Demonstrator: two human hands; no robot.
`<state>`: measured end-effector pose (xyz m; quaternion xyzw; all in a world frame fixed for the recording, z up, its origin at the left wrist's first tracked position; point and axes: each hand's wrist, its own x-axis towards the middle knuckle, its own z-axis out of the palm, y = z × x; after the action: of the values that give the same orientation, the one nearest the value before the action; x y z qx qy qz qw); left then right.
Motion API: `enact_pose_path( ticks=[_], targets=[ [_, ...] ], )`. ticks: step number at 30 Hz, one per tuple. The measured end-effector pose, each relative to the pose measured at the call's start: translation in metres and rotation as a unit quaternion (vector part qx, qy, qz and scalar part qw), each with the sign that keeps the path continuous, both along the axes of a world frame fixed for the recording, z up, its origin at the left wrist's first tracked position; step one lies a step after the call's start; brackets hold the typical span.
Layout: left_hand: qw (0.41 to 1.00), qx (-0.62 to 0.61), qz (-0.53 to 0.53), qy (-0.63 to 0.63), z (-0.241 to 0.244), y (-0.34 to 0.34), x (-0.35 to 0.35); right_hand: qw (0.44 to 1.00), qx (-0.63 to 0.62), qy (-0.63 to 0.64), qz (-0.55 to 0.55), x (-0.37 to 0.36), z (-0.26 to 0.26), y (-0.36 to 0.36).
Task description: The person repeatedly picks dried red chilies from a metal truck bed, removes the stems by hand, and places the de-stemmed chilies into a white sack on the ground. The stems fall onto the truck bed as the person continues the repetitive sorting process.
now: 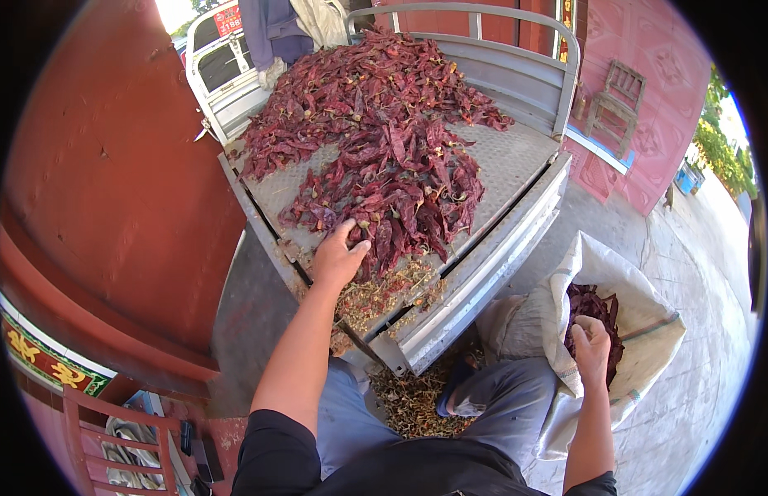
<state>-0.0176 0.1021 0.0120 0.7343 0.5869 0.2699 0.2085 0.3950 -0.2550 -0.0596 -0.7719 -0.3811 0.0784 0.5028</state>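
Observation:
A heap of dried red chili peppers (384, 133) covers much of the metal truck bed (514, 146) before me. My left hand (341, 255) touches the near edge of the heap, thumb and forefinger apart around some peppers. Whether it grips one is unclear. To my right, a white woven sack (647, 347) stands with its mouth spread wide, dark dried peppers (591, 299) inside. Inside that mouth is my right hand (591, 341), fingers curled over the peppers. Its fingertips are partly hidden, so I cannot make out a hold.
Stems and seeds (384, 294) litter the bed's near corner; more debris (415, 403) lies on the ground between my legs. A red metal door (111, 167) rises at left. Cloth garments (269, 31) hang at the bed's far left. A wooden chair (616, 105) stands by the pink wall.

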Motion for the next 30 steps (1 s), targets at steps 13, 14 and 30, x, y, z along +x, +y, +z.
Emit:
enact_pose_path(
  ticks=[13,14,30],
  targets=[
    [0.967,0.008,0.0,-0.256,-0.03,-0.039,-0.02,0.992,0.01,-0.047,0.119,-0.081,0.045,0.033],
    [0.953,-0.003,-0.002,-0.304,-0.032,-0.04,-0.027,0.991,0.012,-0.053,0.123,-0.087,0.048,0.036],
    [0.832,-0.211,-0.207,-0.47,-0.014,-0.191,-0.027,0.907,0.083,-0.154,0.382,-0.217,0.102,0.089]
  ],
)
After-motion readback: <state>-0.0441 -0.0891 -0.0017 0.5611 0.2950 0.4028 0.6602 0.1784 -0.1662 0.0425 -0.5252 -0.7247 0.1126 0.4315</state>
